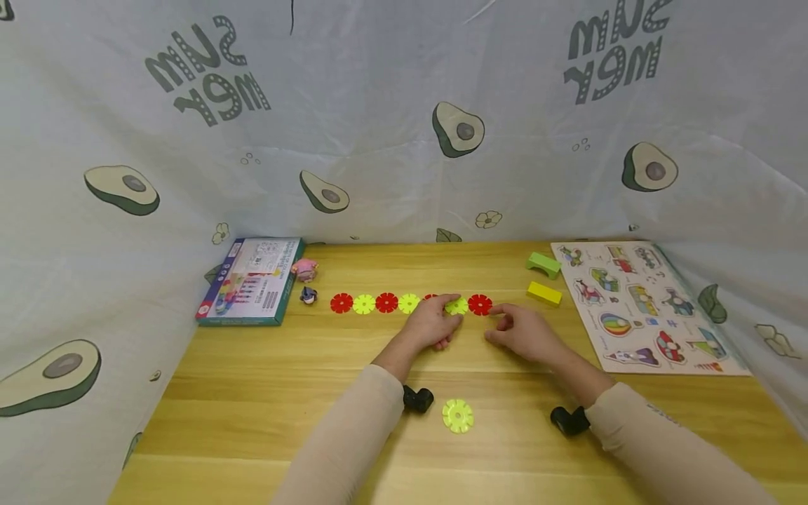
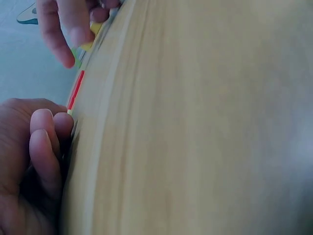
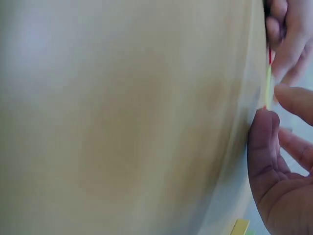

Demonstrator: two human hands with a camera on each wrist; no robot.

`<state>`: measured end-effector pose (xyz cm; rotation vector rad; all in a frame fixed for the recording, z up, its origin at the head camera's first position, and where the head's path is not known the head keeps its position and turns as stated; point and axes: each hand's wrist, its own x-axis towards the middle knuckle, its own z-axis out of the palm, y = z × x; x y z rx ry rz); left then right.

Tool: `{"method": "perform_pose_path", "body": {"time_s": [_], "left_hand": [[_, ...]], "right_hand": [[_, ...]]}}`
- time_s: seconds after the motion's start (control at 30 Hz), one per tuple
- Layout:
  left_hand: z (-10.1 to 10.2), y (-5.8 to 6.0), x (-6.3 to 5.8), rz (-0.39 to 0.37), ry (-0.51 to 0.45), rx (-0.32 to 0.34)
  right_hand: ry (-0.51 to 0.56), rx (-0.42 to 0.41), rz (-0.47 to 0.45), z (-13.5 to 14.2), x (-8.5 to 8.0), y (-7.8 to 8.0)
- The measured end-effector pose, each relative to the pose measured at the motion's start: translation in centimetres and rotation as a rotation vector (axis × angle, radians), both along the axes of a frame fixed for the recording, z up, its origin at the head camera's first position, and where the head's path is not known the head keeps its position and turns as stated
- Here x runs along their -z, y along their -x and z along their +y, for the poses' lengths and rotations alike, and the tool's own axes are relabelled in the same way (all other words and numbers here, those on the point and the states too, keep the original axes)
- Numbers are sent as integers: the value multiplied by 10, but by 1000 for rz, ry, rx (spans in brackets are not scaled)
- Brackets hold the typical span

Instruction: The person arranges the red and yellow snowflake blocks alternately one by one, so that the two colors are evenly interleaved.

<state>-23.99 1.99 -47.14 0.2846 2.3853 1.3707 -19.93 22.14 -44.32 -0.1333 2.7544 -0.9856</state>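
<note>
In the head view, a row of red and yellow-green notched discs lies across the table, colours alternating. My left hand [image 1: 431, 324] reaches over the row, hiding most of one red disc [image 1: 431, 297]. Its index finger and thumb lie at the yellow-green disc [image 1: 456, 306] second from the right; the other fingers are curled under. At the row's right end is a red disc [image 1: 480, 304]. My right hand [image 1: 527, 332] has its index fingertip at that disc's right edge, thumb apart and lower. A loose yellow-green disc [image 1: 457, 416] lies nearer the front, between the forearms.
A flat box [image 1: 252, 280] lies at the left, beside a pink figurine [image 1: 305, 270] and a small dark figurine [image 1: 308, 295]. A green arch block [image 1: 543, 265], a yellow block [image 1: 544, 294] and a picture puzzle board [image 1: 650, 308] lie at the right. Printed cloth [image 1: 391, 140] hangs behind the table.
</note>
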Motion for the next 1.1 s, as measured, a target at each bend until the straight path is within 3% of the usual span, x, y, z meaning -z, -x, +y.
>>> {"method": "perform_pose_path", "body": {"time_s": [0.23, 0.37, 0.5, 0.6, 0.77, 1.1], "left_hand": [[5, 3, -2, -15, 48, 108], [13, 7, -6, -20, 35, 173], [22, 11, -8, -28, 9, 193], [27, 13, -7, -31, 20, 182], [29, 13, -6, -16, 37, 165], [31, 10, -5, -1, 78, 124]], "right_hand": [[139, -93, -79, -11, 1, -46], [163, -234, -103, -17, 3, -69], [154, -369, -109, -28, 3, -84], [109, -425, -86, -36, 2, -91], [30, -449, -42, -42, 2, -93], [31, -457, -60, -43, 4, -90]]}}
